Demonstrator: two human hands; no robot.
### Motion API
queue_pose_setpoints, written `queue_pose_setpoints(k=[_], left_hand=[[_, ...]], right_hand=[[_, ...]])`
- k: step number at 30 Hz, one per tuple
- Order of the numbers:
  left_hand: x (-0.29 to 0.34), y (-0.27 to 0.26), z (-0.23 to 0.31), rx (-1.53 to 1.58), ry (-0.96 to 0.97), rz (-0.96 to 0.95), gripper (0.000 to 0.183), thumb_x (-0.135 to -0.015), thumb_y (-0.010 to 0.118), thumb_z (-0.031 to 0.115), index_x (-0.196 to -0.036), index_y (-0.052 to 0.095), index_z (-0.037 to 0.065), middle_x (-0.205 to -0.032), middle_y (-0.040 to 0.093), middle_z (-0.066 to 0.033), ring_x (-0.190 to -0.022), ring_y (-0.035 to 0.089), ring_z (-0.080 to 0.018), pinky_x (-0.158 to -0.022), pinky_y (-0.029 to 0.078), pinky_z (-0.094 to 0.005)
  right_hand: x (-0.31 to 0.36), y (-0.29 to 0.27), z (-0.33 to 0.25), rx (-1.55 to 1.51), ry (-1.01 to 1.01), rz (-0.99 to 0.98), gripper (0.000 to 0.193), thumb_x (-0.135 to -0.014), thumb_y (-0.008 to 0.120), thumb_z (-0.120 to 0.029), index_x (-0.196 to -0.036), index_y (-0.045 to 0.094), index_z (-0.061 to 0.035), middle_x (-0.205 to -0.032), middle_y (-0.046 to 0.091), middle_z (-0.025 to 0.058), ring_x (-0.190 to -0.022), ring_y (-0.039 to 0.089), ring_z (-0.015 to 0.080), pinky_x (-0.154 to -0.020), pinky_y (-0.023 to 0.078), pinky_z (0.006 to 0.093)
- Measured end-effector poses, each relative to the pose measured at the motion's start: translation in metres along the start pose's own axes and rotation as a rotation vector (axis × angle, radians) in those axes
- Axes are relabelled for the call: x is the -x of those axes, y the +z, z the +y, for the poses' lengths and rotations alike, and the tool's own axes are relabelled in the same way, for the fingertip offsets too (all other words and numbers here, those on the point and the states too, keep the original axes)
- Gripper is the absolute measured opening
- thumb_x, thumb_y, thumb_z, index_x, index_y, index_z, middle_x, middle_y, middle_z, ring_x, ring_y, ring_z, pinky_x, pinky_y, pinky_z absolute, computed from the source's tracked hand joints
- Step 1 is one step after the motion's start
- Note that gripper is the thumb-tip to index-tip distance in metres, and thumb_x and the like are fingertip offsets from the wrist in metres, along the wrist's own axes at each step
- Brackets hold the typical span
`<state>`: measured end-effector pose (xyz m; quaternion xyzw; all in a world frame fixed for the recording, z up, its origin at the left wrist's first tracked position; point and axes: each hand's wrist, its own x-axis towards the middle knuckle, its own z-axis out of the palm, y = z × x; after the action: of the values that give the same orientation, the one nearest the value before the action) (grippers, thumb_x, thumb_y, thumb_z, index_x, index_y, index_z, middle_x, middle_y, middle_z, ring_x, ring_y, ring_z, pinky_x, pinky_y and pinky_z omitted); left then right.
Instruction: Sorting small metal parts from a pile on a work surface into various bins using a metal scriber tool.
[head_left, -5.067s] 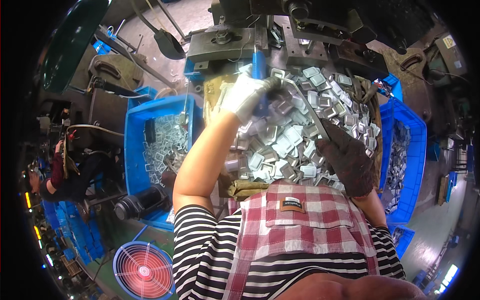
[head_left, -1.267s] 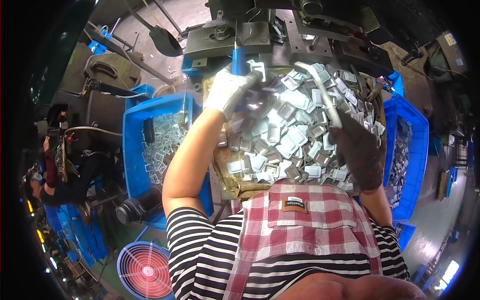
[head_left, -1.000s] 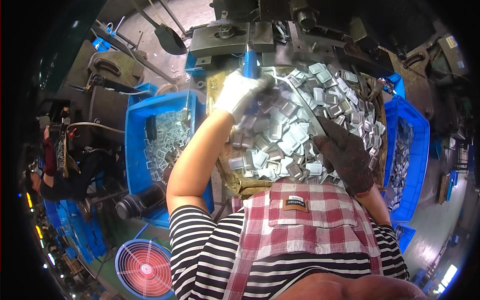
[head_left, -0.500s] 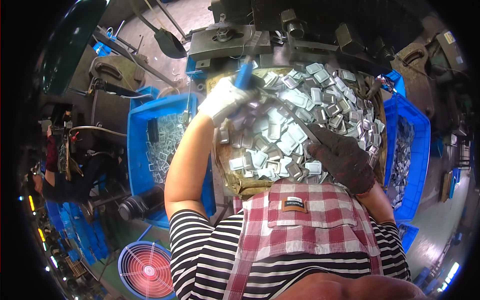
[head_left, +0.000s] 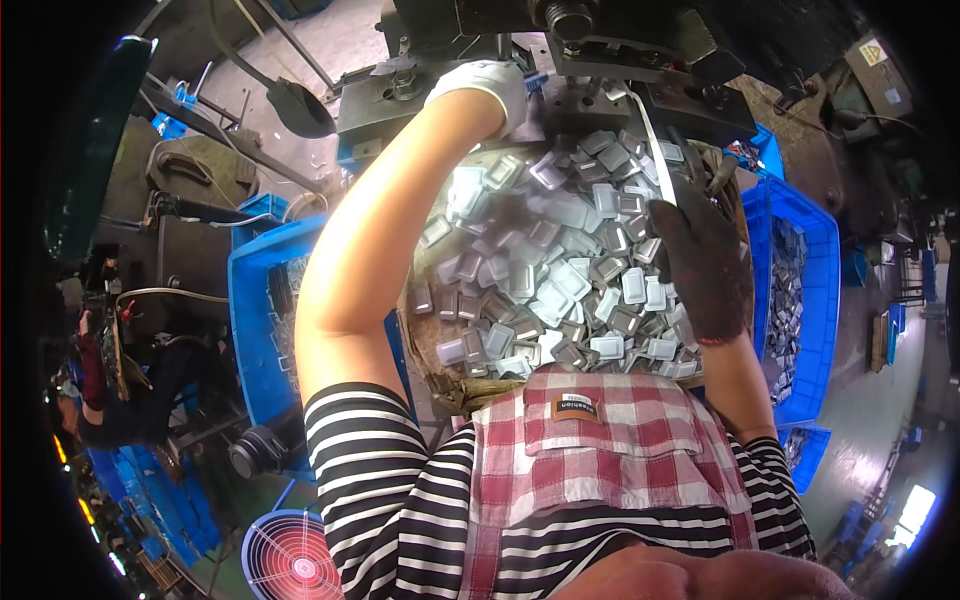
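Observation:
My left hand, in a white glove, reaches to the press bed at the far side. Its fingers are mostly hidden by the back of the hand, curled round a small blue tool that only partly shows. My right hand, in a dark glove, is closed on a long thin metal tool, slim like tweezers, its bent tip reaching the press bed's edge. Beneath both hands lies a heap of small rectangular metal pieces, shallow and rimmed, some shiny, some dark.
Blue bins stand on both sides: the left bin holds thin metal frames, the right bin small metal parts. Heavy press parts overhang the far side. A fan is at lower left. Another person works at far left.
My left hand has moved forward from over the heap to the press bed, with the blue tool. My right hand has swung the metal tool forward, its tip now at the press. Pieces in the heap have shifted.

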<state>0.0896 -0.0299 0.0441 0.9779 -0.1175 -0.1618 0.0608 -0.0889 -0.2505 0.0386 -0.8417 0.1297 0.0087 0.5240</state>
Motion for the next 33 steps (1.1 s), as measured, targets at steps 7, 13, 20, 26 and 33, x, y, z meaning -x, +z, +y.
queue_pose_setpoints(k=[7, 13, 20, 26, 33], left_hand=[[0.041, 0.061, -0.019, 0.25, -0.018, 0.311, 0.037, -0.087, 0.065, 0.024, -0.114, 0.064, -0.001, -0.1, 0.07, -0.0234, -0.095, 0.069, -0.037, -0.088, 0.054, -0.0433], [0.055, 0.101, -0.02, 0.268, -0.05, 0.338, 0.041, -0.084, 0.071, 0.025, -0.118, 0.064, 0.002, -0.111, 0.067, -0.023, -0.102, 0.066, -0.037, -0.09, 0.052, -0.0439], [0.045, 0.097, -0.027, 0.337, -0.101, 0.225, 0.031, -0.091, 0.06, 0.028, -0.104, 0.068, 0.001, -0.101, 0.07, -0.0222, -0.091, 0.07, -0.0371, -0.083, 0.056, -0.044], [0.064, 0.093, -0.044, 1.255, -0.289, 0.237, 0.029, -0.085, 0.077, 0.027, -0.1, 0.067, 0.004, -0.076, 0.069, -0.0072, -0.06, 0.065, -0.0175, -0.056, 0.051, -0.0287], [0.09, 0.092, -0.033, 1.538, -0.123, 0.211, 0.026, -0.086, 0.077, 0.021, -0.101, 0.065, 0.004, -0.084, 0.067, -0.0041, -0.065, 0.062, -0.0094, -0.057, 0.049, -0.024]], right_hand=[[-0.04, 0.03, 0.02, 0.183, -0.306, 0.067, 0.03, -0.092, 0.065, -0.02, -0.118, 0.063, -0.0049, -0.084, 0.064, 0.0161, -0.075, 0.065, 0.0286, -0.069, 0.05, 0.0406], [-0.037, 0.035, 0.024, 0.397, -0.509, 0.162, 0.034, -0.091, 0.068, -0.026, -0.119, 0.062, -0.0071, -0.094, 0.067, 0.0222, -0.088, 0.066, 0.0417, -0.074, 0.052, 0.0463], [-0.015, 0.006, 0.023, 0.427, -0.483, 0.208, 0.039, -0.091, 0.069, -0.028, -0.124, 0.061, -0.007, -0.089, 0.07, 0.0203, -0.082, 0.068, 0.0412, -0.071, 0.053, 0.0466], [0.029, 0.005, 0.013, 0.128, 0.008, -0.107, 0.044, -0.093, 0.068, -0.022, -0.133, 0.059, -0.0056, -0.078, 0.068, 0.006, -0.06, 0.062, 0.0128, -0.057, 0.049, 0.0323], [0.042, 0.019, 0.016, -0.01, -0.061, -0.371, 0.048, -0.096, 0.064, -0.017, -0.141, 0.053, -0.0038, -0.08, 0.066, 0.0014, -0.057, 0.054, 0.0051, -0.05, 0.046, 0.0237]])
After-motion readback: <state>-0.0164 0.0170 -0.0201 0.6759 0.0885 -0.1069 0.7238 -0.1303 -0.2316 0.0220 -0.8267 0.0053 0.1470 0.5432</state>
